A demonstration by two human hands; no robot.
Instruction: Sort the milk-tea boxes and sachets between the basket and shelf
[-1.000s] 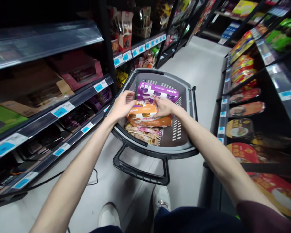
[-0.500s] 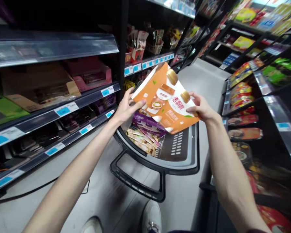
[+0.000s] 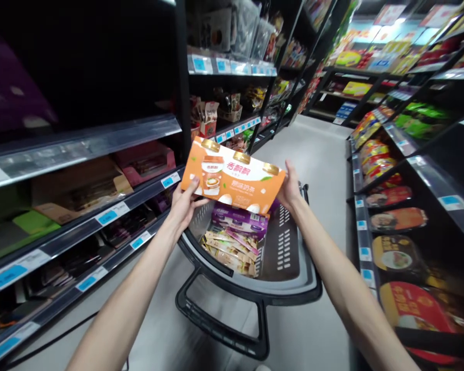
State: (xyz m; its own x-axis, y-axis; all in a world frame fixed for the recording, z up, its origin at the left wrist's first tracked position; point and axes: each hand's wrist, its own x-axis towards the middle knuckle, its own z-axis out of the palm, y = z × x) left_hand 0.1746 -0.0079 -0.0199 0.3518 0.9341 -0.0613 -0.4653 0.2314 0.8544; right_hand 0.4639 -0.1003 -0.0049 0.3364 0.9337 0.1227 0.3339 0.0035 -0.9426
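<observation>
Between my two hands is an orange and white milk tea box [image 3: 251,188] with several gold lids showing along its top. My left hand [image 3: 183,206] grips its left end, thumb on the front face. My right hand [image 3: 290,188] holds the right end, with most of its fingers behind the box. Below hangs the grey and black shopping basket [image 3: 290,288], standing on the floor with its handle [image 3: 224,330] toward me. Inside lie a purple box [image 3: 239,219] and a pile of small packets [image 3: 232,250]. The held box hides the basket's far part.
To the left, shelves [image 3: 139,139] carry open cartons [image 3: 81,180] and blue price tags. On the right, another shelf [image 3: 421,170] holds bagged snacks and round tubs [image 3: 398,255]. The pale floor aisle [image 3: 317,149] runs ahead, and a black cable [image 3: 54,340] lies at the lower left.
The milk tea box has turned from a steep tilt to nearly level and shifted left, still in both hands. My view has tipped upward, showing more of the aisle ahead.
</observation>
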